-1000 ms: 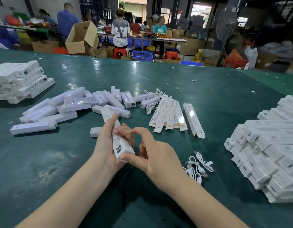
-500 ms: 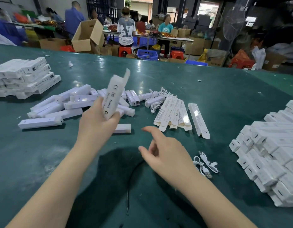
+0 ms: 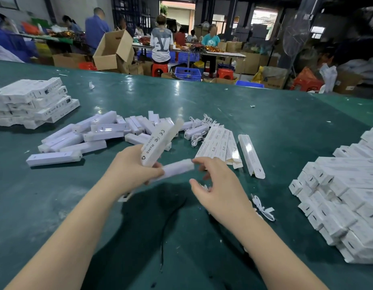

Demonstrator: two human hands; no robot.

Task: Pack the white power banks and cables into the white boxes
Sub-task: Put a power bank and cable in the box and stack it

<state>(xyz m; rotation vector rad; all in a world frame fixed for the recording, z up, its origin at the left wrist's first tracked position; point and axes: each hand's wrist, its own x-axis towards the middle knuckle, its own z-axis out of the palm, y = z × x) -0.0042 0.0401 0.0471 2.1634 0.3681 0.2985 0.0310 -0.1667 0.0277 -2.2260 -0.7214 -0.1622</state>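
Observation:
My left hand point(image 3: 129, 166) grips an open white box point(image 3: 160, 141) printed with RoHS marks, tilted up and to the right. A blurred white power bank point(image 3: 178, 167) lies under that box against the same fingers. My right hand point(image 3: 221, 189) hovers just right of it, fingers apart, fingertips close to the power bank's right end. Loose power banks point(image 3: 91, 139) are heaped beyond my left hand. Flat unfolded boxes point(image 3: 221, 145) lie beyond my right hand. White cables point(image 3: 264, 208) sit beside my right wrist, and more cables point(image 3: 199, 124) lie farther back.
Everything rests on a green table point(image 3: 275, 126). Filled white boxes are stacked at the far left point(image 3: 32, 101) and piled at the right edge point(image 3: 344, 191). Beyond the table, people work among cardboard cartons point(image 3: 112, 51) and red stools.
My left hand came down from its raised position with the box. The power bank that lay on the table now sits at my left fingers. My right hand moved up toward it.

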